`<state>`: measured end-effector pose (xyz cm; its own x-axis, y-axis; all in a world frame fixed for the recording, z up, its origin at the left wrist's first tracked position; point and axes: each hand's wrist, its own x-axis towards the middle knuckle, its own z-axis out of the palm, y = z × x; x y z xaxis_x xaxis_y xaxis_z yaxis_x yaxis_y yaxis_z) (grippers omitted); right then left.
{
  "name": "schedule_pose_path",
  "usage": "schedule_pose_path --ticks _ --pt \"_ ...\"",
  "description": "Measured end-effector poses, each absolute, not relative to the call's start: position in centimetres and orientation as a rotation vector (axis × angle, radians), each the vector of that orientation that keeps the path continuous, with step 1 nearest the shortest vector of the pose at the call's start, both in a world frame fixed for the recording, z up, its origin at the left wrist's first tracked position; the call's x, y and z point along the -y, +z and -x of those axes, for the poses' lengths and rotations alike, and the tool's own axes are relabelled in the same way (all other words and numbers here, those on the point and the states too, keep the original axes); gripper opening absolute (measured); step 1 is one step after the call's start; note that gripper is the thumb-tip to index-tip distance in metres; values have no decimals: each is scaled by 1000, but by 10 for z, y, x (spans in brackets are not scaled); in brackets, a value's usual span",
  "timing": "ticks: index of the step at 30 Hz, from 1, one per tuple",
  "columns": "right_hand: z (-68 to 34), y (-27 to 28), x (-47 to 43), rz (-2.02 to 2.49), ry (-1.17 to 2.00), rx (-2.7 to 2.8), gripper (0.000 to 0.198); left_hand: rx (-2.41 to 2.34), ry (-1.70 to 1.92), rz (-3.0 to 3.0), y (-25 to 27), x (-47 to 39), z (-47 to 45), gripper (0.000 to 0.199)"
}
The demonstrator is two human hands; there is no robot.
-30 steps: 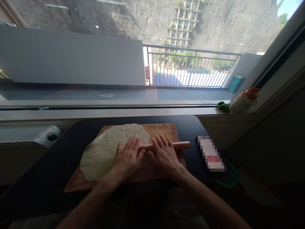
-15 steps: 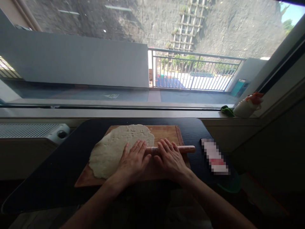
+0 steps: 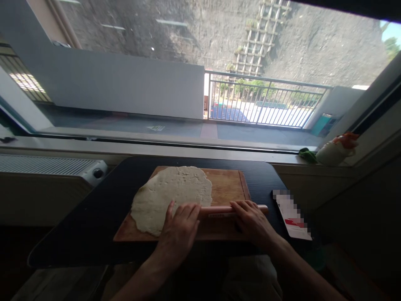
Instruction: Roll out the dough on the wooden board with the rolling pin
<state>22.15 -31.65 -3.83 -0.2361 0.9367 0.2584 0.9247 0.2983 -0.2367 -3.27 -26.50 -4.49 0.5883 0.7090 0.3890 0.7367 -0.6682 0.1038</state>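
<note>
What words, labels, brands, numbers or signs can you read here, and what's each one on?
No text is legible.
Rolling pin: a pale strip of marks, too small and blurred to read.
Flat pink-and-white item on the dark table: largely pixelated, no text readable.
Triangular sign on the walkway outside: too small to read.

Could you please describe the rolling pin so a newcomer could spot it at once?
On the black table, find the wooden board. The rolling pin lies across the board's right part, under the left hand and right hand; unlike the flat, pale dough beside it, it is a slim, pinkish-brown rod.
</note>
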Motion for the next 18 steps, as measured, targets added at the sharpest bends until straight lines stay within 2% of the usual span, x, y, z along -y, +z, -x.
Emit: schedule_pose_path --ticks 8,14,18 --pt "-163 -26 245 1445 8 2224 19 1307 -618 2573 -15 208 69 33" --pt "-124 -28 185 1320 39 2311 16 1617 -467 2431 -19 151 93 36" --pt "-139 -36 170 1521 10 2212 24 1643 -362 2495 -42 137 97 44"
